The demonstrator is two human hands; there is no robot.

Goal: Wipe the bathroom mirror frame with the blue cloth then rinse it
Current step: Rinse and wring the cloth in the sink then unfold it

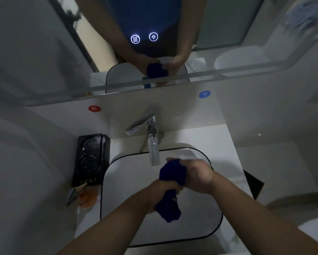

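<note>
Tightly — left hand (161, 190), right hand (198, 173) — cloth (170, 174)

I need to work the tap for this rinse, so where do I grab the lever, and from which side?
Probably the free end of the lever, which juts left from the top of the tap. Come from the left with the left hand, while the right hand holds the cloth.

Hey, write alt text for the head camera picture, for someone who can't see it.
Both hands grip a bunched blue cloth over a white sink, in front of the chrome faucet: the left hand around its middle, the right hand at its upper end. A black tray sits left of the sink, and the mirror above reflects the hands and cloth.
</note>
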